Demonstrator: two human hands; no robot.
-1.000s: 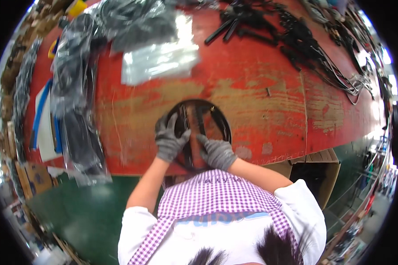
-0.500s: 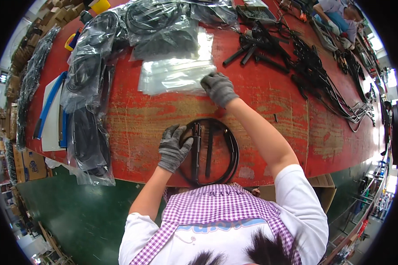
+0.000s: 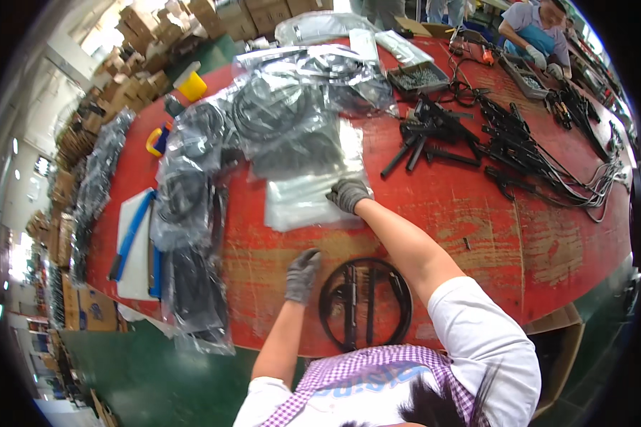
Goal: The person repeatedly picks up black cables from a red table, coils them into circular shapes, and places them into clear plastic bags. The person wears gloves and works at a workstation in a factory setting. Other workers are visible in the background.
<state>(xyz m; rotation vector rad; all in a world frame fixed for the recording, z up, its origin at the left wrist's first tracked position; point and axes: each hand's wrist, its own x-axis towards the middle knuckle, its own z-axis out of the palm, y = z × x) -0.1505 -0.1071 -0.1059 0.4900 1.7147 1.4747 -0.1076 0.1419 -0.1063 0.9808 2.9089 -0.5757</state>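
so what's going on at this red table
A person in grey work gloves stands at a worn red table. The right hand reaches out and rests on a stack of clear plastic bags. The left hand lies flat on the table beside a coiled black cable with rods inside the ring, which sits near the table's front edge. Bagged cable bundles lie to the left, loose black parts to the right.

Grey knit gloves, white sleeves, purple-checked apron.
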